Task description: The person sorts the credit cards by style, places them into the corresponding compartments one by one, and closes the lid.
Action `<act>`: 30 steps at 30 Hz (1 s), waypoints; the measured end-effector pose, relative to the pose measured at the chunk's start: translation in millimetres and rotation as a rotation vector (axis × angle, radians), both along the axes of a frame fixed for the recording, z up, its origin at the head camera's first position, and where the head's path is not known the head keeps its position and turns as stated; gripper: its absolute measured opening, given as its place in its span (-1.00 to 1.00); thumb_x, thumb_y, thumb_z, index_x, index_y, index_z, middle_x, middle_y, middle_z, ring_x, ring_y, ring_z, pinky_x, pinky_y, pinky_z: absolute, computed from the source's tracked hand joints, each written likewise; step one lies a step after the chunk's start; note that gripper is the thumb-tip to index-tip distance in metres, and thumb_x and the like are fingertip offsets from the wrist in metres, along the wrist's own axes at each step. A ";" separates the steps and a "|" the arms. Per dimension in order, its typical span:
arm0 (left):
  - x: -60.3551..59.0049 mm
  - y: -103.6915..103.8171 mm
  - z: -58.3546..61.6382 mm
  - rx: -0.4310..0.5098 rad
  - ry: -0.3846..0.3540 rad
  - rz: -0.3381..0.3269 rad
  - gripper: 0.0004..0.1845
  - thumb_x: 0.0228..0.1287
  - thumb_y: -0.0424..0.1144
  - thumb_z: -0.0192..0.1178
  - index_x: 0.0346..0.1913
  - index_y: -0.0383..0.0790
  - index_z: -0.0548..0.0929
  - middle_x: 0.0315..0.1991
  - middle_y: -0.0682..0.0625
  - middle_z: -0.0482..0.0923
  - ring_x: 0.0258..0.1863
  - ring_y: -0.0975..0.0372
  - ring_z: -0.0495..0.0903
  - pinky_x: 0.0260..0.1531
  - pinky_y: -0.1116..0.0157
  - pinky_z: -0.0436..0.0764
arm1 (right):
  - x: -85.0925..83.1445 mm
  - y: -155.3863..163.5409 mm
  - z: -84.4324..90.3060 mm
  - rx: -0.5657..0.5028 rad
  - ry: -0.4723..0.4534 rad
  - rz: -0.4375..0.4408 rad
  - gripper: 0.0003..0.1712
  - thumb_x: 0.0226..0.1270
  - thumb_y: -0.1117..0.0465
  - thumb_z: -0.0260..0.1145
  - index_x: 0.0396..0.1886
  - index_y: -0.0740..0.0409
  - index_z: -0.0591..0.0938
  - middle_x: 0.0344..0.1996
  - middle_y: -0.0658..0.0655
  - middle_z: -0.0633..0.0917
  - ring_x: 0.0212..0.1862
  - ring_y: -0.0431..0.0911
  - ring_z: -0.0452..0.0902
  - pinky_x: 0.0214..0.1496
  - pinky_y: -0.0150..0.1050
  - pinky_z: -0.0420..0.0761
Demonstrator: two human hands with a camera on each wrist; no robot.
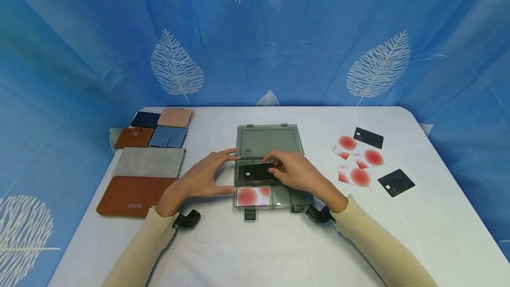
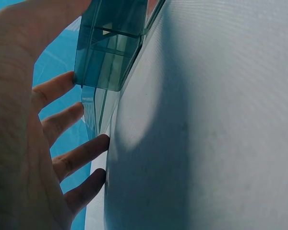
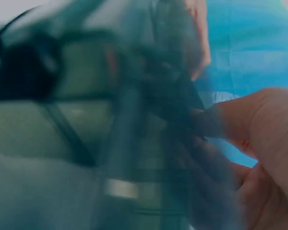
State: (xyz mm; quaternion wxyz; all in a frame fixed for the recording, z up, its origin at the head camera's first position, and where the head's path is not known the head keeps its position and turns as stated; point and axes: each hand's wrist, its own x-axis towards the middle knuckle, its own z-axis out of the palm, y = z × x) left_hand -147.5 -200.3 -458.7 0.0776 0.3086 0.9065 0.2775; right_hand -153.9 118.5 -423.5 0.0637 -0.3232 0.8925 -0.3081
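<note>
My right hand (image 1: 296, 172) pinches a black card (image 1: 258, 172) by its right end, thumb and fingers curled on it, and holds it over the upper left compartment of the open plastic box (image 1: 287, 198) in the middle of the table (image 1: 247, 251). The card lies nearly flat, tilted a little. My left hand (image 1: 203, 177) is spread against the box's left side, fingers straight, with the fingertips (image 2: 98, 143) touching its wall and the thumb near the front corner. In the compartment just below the black card lies a white card with red circles (image 1: 253, 196). The box's lid (image 1: 268, 140) lies open and flat behind it. To my right, three red-circle cards (image 1: 356, 159) and two more black cards (image 1: 382, 160) lie loose on the table. To my left sit several wallets (image 1: 148, 159), well apart from the box.
</note>
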 end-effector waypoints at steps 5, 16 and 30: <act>0.0 0.1 1.2 -0.004 0.000 0.004 -0.02 0.22 0.31 0.50 0.64 0.08 0.40 0.72 0.06 0.15 0.59 -0.05 0.30 0.45 -0.27 0.39 | 1.3 -4.4 -4.7 0.024 0.026 -0.006 -0.72 0.52 0.31 0.43 0.14 0.00 0.72 -0.34 -0.05 0.77 -0.57 -0.34 0.45 -0.42 -0.31 0.53; 0.4 -0.7 2.6 -0.002 0.007 0.004 -0.01 0.21 0.31 0.50 0.64 0.07 0.40 0.71 0.04 0.16 0.59 -0.06 0.30 0.45 -0.27 0.39 | 10.1 -10.6 -1.0 0.156 0.151 0.010 -0.67 0.55 0.23 0.43 0.24 0.09 0.76 0.05 0.12 0.65 -0.42 -0.27 0.46 -0.40 -0.38 0.50; -1.1 -0.3 1.4 -0.006 0.011 -0.005 -0.03 0.23 0.30 0.50 0.64 0.07 0.40 0.72 0.04 0.15 0.61 -0.06 0.28 0.45 -0.27 0.39 | 11.9 -13.6 -4.7 0.255 0.170 0.066 -0.66 0.68 0.08 0.30 0.25 0.10 0.77 0.14 0.15 0.75 0.10 0.02 0.76 0.10 -0.02 0.76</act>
